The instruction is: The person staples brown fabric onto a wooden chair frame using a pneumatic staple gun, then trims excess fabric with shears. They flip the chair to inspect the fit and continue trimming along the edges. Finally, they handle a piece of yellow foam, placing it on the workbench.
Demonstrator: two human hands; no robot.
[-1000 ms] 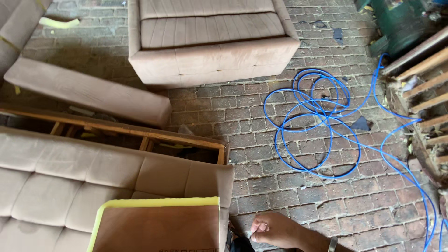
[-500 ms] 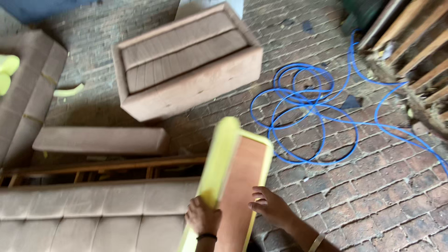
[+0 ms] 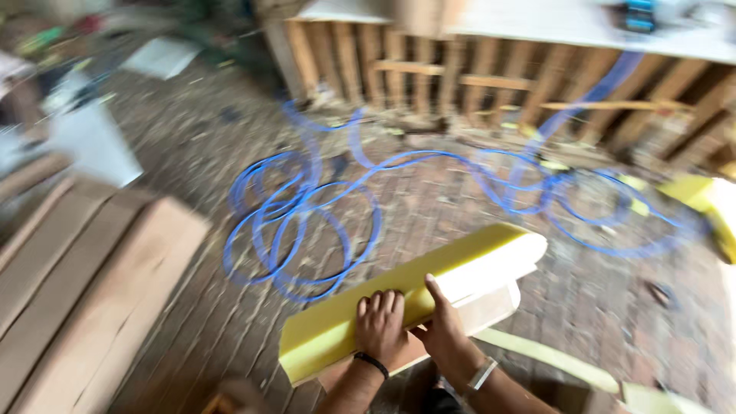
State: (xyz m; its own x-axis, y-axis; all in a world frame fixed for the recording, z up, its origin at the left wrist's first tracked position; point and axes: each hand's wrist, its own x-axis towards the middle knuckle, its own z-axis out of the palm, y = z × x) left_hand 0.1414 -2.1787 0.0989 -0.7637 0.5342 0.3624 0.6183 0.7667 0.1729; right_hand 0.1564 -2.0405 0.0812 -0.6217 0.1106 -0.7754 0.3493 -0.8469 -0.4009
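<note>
At the far left lies a tan upholstered sofa piece [image 3: 84, 291], blurred, with a pale white box-like shape [image 3: 88, 146] behind it whose kind cannot be told. Across the middle of the brick floor [image 3: 613, 307] a blue coiled hose [image 3: 307, 222] loops and runs off rightward toward a bare wooden slatted frame [image 3: 429, 69] along the top edge. In the foreground sits the long yellow foam pad glued to a flat wooden board [image 3: 414, 295], tilted from lower left up to upper right, held low in the centre of the view. The left hand [image 3: 379, 326], with a dark band at its wrist, lies flat on the foam with fingers together and bent over its near edge. Just beside it the right hand [image 3: 445, 337], wearing a pale wristband, grips the board's lower edge with the thumb stretched up onto the foam. A loose yellow foam strip [image 3: 544, 356] lies on the bricks to the right, and another yellow foam block [image 3: 709, 199] sits at the far right edge. No labels or signs can be read. Half a second ago the padded board stood nearly upright beside the sofa; it has since been turned to lie almost level, and the view has swung toward the wooden frame.
</note>
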